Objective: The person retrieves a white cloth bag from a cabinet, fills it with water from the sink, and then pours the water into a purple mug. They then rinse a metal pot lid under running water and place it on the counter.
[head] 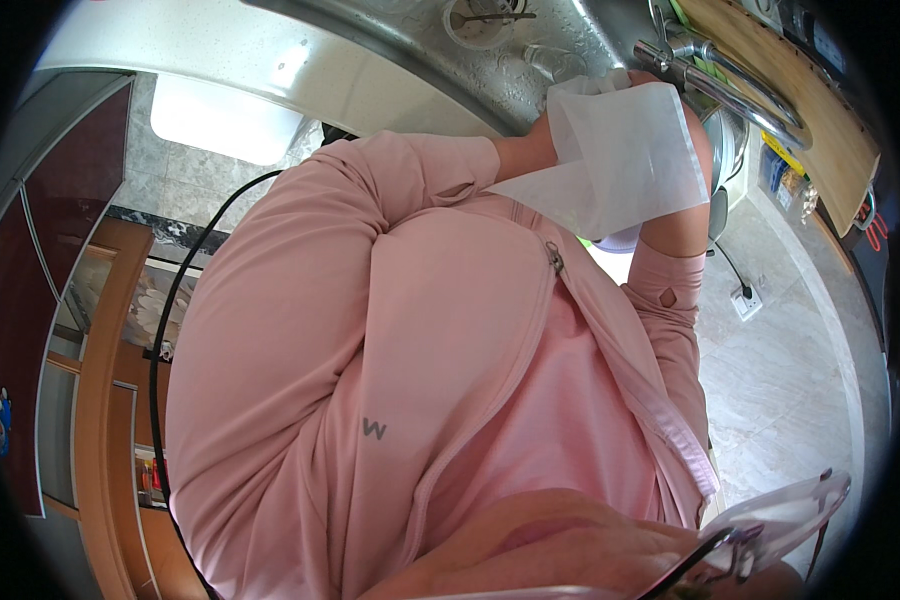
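Observation:
A thin, translucent white sheet point(615, 157) hangs in front of both my hands at the edge of the stainless steel sink point(412, 37). Its top is bunched up, and one corner trails down to the left. My left hand point(536, 142) reaches in from the left; past the wrist, its fingers are hidden behind the sheet. Part of my right hand point(643, 77) shows at the sheet's upper edge, gripping the bunched part. Close by in the sink is a clear glass point(555, 63). Further left, a white bowl point(465, 34) holds a spoon point(499, 16).
A chrome faucet point(727, 94) arches just right of my hands. Behind it leans a wooden cutting board point(825, 142). A white counter point(285, 64) runs left of the sink. A plug sits in a wall socket point(746, 301). A black cable point(166, 322) hangs along my left side.

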Demonstrator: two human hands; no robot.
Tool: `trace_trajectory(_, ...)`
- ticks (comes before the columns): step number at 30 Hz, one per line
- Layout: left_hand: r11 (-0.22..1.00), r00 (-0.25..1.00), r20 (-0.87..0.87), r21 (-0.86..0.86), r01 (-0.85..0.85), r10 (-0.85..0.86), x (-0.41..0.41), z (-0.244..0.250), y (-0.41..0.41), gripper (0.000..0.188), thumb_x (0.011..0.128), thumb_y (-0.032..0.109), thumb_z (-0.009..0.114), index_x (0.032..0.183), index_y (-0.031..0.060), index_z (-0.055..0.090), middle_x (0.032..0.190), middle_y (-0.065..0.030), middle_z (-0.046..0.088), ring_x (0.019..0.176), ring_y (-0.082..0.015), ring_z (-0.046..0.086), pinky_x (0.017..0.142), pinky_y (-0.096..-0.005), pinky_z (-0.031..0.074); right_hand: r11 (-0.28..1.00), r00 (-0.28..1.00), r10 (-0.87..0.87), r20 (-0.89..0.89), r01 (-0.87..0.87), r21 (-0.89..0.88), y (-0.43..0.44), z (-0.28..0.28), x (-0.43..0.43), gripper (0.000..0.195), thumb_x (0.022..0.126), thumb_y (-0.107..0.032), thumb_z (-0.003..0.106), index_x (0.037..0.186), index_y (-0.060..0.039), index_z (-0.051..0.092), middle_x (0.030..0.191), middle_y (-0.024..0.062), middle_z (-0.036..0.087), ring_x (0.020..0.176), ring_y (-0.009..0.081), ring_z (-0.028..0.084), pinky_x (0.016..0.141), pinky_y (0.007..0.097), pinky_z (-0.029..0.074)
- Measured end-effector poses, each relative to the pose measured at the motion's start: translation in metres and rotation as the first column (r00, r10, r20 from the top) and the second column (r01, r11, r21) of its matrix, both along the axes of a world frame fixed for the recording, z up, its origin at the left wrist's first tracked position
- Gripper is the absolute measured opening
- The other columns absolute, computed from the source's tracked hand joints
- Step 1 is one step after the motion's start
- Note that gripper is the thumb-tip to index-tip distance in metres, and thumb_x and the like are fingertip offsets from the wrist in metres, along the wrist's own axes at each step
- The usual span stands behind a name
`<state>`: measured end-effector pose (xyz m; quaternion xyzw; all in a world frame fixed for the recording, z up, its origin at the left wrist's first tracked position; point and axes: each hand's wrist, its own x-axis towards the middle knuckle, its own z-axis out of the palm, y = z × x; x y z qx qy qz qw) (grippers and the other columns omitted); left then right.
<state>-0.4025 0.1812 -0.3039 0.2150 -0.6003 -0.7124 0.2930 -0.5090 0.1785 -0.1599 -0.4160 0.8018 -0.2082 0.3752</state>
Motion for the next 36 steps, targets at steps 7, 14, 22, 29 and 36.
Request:
trace_trajectory(7, 0.999, 0.997, 0.060, 0.027, 0.043, -0.045, 0.002, 0.004, -0.002, 0.017, 0.088, 0.012, 0.056, 0.105, 0.0106, 0.057, 0.105, -0.0060, 0.058, 0.100, -0.0186, 0.055, 0.083, -0.0302, 0.045, 1.000, 0.999, 0.002, -0.045, -0.002, 0.008, 0.000, 0.001, 0.001, 0.031, 0.085, -0.007, 0.059, 0.115, -0.0032, 0.063, 0.104, 0.0093, 0.066, 0.092, 0.0161, 0.062, 0.083, 0.0261, 0.047)
trace_trajectory(14, 0.978, 0.978, 0.203, -0.191, 0.088, -0.048, 0.003, 0.007, -0.009, 0.018, 0.087, 0.015, 0.057, 0.104, 0.0104, 0.058, 0.104, -0.0073, 0.058, 0.101, -0.0208, 0.055, 0.083, -0.0317, 0.045, 0.997, 0.997, 0.056, -0.053, -0.059, -0.041, 0.002, -0.003, -0.002, 0.032, 0.084, -0.006, 0.059, 0.115, -0.0029, 0.062, 0.102, 0.0091, 0.066, 0.092, 0.0162, 0.062, 0.082, 0.0261, 0.047)
trace_trajectory(22, 0.920, 0.992, -0.094, 0.373, 0.118, -0.089, 0.000, 0.002, 0.002, 0.023, 0.092, 0.014, 0.054, 0.114, 0.0092, 0.055, 0.112, -0.0071, 0.059, 0.105, -0.0187, 0.057, 0.086, -0.0315, 0.047, 0.983, 0.956, 0.178, -0.235, -0.181, 0.006, 0.002, 0.000, -0.004, 0.036, 0.079, -0.007, 0.063, 0.115, -0.0049, 0.062, 0.103, 0.0105, 0.066, 0.092, 0.0196, 0.064, 0.081, 0.0292, 0.049)
trace_trajectory(29, 0.984, 0.998, -0.055, 0.177, 0.024, -0.015, -0.005, -0.004, 0.004, 0.022, 0.093, 0.012, 0.052, 0.114, 0.0093, 0.054, 0.112, -0.0064, 0.059, 0.104, -0.0177, 0.057, 0.085, -0.0309, 0.048, 0.999, 0.996, 0.042, -0.076, -0.041, 0.012, 0.000, 0.003, -0.001, 0.033, 0.082, -0.007, 0.061, 0.115, -0.0036, 0.061, 0.103, 0.0093, 0.066, 0.091, 0.0173, 0.063, 0.081, 0.0268, 0.048)
trace_trajectory(36, 0.962, 0.993, -0.116, 0.268, 0.056, -0.026, -0.003, -0.001, 0.002, 0.019, 0.092, 0.008, 0.051, 0.111, 0.0093, 0.055, 0.107, -0.0052, 0.060, 0.100, -0.0145, 0.058, 0.082, -0.0289, 0.049, 0.999, 0.994, 0.042, -0.105, -0.043, -0.009, 0.007, -0.004, -0.005, 0.034, 0.082, -0.006, 0.060, 0.117, -0.0036, 0.061, 0.102, 0.0099, 0.066, 0.090, 0.0171, 0.063, 0.080, 0.0265, 0.048)
